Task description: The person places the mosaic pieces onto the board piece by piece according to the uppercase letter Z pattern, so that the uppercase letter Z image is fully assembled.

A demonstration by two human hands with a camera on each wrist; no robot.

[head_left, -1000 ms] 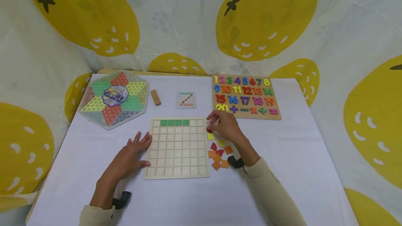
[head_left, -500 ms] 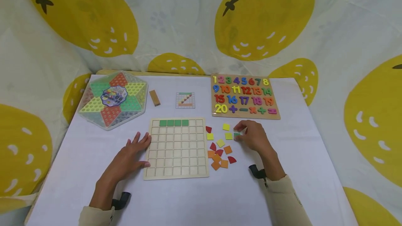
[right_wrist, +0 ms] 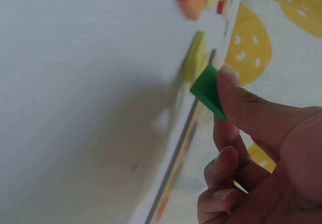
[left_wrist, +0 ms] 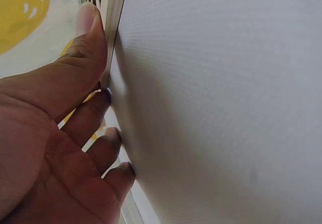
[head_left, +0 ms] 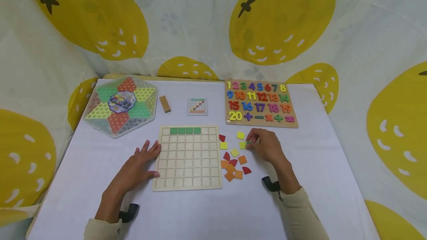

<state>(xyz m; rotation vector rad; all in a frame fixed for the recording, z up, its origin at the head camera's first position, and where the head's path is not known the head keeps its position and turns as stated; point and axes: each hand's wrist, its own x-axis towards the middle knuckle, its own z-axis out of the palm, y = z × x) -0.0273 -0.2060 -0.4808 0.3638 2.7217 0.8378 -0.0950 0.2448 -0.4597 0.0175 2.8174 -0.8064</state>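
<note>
My right hand pinches a green square tile between thumb and fingers, lifted off the table as the right wrist view shows. Beside it lie several yellow tiles, orange tiles and red quarter-round tiles. Left of these sits a wooden grid board, with a run of green tiles in its top row. At the board's left edge rests my left hand, fingers spread; its thumb and fingertips touch the rim in the left wrist view.
Behind the board lie a small pattern card and a wooden block. A hexagonal star game board stands at the back left, a number puzzle board at the back right. A lemon-print cloth hangs behind.
My right hand has moved right from the grid board's top right corner to the loose tiles and picked up a green tile, then shifted slightly left. The left hand stays put.
</note>
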